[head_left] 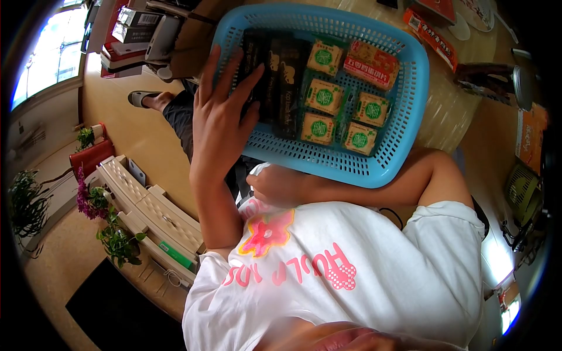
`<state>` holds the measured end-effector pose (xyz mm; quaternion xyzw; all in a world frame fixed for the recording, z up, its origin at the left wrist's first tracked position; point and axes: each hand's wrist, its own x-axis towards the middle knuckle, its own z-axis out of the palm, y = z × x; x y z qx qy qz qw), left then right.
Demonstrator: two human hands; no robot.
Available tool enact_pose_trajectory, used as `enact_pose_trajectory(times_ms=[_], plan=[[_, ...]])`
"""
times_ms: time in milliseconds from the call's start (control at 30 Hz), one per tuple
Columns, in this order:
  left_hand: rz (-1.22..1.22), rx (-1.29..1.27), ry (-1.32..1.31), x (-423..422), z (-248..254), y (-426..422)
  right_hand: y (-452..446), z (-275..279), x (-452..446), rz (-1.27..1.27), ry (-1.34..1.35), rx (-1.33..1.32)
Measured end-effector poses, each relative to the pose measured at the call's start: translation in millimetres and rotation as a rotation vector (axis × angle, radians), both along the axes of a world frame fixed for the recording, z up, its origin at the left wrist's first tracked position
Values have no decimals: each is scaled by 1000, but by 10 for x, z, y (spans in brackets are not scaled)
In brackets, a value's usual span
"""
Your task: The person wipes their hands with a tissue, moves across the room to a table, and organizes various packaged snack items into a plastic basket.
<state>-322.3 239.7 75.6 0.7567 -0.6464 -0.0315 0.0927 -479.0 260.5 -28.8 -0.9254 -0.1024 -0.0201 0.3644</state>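
Observation:
A blue plastic basket (411, 111) stands in front of me. My left hand (219, 108) lies over its left side with the fingers spread, the fingertips close to the long black packets (288, 88) inside; whether they touch is unclear. To the right of these packets are several small square packs with green round labels (324, 95) and one red-and-cream packet (372, 64). My right hand (275, 184) rests against my white shirt, just below the basket's near edge. Its fingers are curled in and nothing shows in them.
The basket is on a pale table (451, 105). A red-orange packet (431, 38) lies beyond it at the right. Boxes (137, 23) are stacked at the upper left. Potted plants (120, 240) stand by a cream cabinet (149, 205) on the left. A person's sandalled foot (149, 99) shows on the floor.

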Motion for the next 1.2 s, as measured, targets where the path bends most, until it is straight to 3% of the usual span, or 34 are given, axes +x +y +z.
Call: enact_pose_trajectory(times_ms=[767, 867, 1067, 1133, 1200], plan=[[11, -66, -4, 2, -41, -16, -15, -30, -17, -17, -28, 42], [53, -162, 90, -10, -64, -38, -32, -2, 0, 17, -5, 34], [100, -446, -24, -12, -101, 45, -61, -6, 3, -9, -21, 86], [76, -391, 11, -130, -36, -21, 28, -104, -7, -133, -152, 142], [45, -338, 78, -262, -31, -111, -115, 74, -37, -90, -123, 17]])
